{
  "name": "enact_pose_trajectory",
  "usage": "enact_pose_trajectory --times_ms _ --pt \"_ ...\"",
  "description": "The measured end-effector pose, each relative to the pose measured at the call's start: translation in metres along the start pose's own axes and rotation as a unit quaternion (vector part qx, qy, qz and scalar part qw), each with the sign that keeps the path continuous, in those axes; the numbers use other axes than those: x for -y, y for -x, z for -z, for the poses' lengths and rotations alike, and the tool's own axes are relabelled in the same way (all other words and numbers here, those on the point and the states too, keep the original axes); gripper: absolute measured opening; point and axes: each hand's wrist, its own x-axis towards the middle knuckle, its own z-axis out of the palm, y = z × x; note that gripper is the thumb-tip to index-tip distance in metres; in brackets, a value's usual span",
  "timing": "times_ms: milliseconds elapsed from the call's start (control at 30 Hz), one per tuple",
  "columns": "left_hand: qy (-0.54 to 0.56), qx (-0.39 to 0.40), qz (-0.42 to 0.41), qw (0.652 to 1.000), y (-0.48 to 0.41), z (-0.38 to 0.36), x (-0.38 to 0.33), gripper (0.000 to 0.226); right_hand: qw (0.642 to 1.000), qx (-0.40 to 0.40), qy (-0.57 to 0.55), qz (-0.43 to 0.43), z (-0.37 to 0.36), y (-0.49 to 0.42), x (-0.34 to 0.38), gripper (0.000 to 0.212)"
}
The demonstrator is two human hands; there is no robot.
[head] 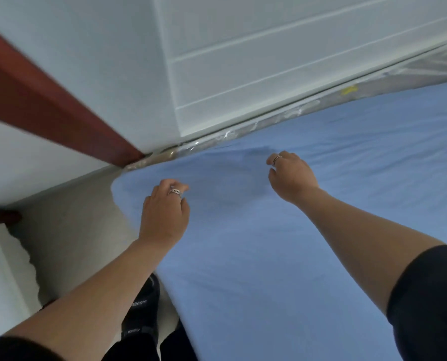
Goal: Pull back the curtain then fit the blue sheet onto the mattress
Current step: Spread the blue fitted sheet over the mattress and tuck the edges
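The smooth blue fabric sheet (pixel 295 243) is lying over the top of the plastic-wrapped mattress (pixel 243 131), filling the centre and right of the frame. Along the far edge, running from centre-left up to the upper right, a strip of shiny clear wrapping is showing uncovered beyond the sheet's edge. The near left corner appears to be hanging down over the mattress side.

The person's left hand (pixel 165 214) is reaching over that corner in the middle of the frame and the right hand (pixel 291 178) is reaching farther in, towards the far edge. Both are showing their backs with fingers curled downward. Whether they are pinching the fabric or only hovering over it cannot be told.

Judging from this, the far edge is probably not yet tucked. Pulling the sheet there could be dragging the near corner off, and the slippery wrapping may be letting the fabric slide.

A white panelled surface (pixel 269 61) is standing tight against the far edge, leaving little room for fingers to tuck. A red-brown wooden strip (pixel 47 100) is crossing the upper left. The pale floor (pixel 73 217) is showing at left, a black strapped shoe (pixel 141 308) at lower centre, and a white wavy-edged thing (pixel 6 269), possibly the curtain, at lower left.
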Motion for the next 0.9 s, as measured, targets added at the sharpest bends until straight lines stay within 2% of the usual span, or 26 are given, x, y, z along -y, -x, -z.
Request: enact_pose_trajectory --times_ms 133,233,333,400,467,600,733,900 --pt "0.014 0.008 -0.032 0.999 -0.045 -0.013 -0.054 0.031 0.999 -0.027 0.020 -0.015 0.032 -0.012 -0.054 0.042" --pt "0.012 0.037 -0.050 0.998 -0.084 -0.033 -0.090 0.038 0.997 -0.019 0.033 -0.067 0.048 -0.033 -0.090 0.048" --pt "-0.073 0.082 -0.054 0.992 -0.107 -0.053 -0.108 0.054 0.988 0.046 0.074 -0.126 0.046 -0.046 -0.119 0.064" --pt "-0.134 0.040 -0.079 0.987 -0.118 -0.062 -0.115 0.058 0.983 0.071 0.088 -0.142 0.038 -0.058 -0.137 0.074" --pt "-0.137 0.006 -0.103 0.985 -0.130 -0.066 -0.118 0.056 0.983 0.089 0.083 -0.140 0.030 -0.071 -0.144 0.075" --pt "-0.079 0.072 -0.109 0.988 -0.155 -0.077 -0.115 0.038 0.977 0.143 0.002 -0.159 0.019 -0.095 -0.151 0.075" --pt "-0.062 0.113 -0.080 0.988 -0.173 -0.070 -0.106 0.031 0.981 0.138 0.020 -0.137 0.028 -0.099 -0.149 0.072" --pt "-0.062 0.157 -0.086 0.982 -0.183 -0.067 -0.105 0.031 0.976 0.166 0.045 -0.130 0.042 -0.100 -0.146 0.066"
